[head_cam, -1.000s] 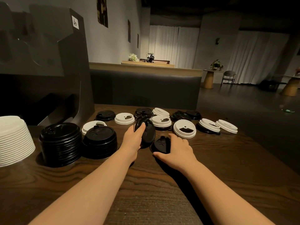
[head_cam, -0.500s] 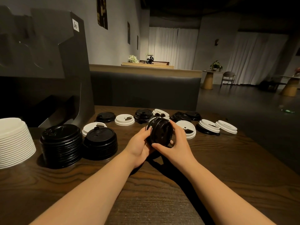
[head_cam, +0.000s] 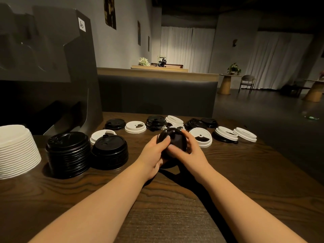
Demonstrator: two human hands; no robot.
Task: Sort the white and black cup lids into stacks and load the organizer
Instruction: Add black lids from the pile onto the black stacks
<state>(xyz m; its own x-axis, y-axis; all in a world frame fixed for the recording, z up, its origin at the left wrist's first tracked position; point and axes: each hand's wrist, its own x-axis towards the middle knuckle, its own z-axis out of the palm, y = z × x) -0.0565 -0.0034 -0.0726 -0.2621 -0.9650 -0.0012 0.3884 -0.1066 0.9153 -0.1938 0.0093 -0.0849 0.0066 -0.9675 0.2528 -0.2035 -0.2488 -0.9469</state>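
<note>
Black lids [head_cam: 173, 140] now clasped (dim room), wooden table [head_cam: 245, 172]

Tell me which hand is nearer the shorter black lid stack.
Left. The left hand sits just right of the shorter black lid stack; the right hand is farther right, across the held black lids.

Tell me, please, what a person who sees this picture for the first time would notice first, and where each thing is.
At the centre, the left hand and the right hand hold black lids tilted above the wooden table. To the left stand two black lid stacks, with a white lid stack at the far left edge. Behind the hands, loose black and white lids lie scattered, and the dark organizer rises at the back left.
</note>
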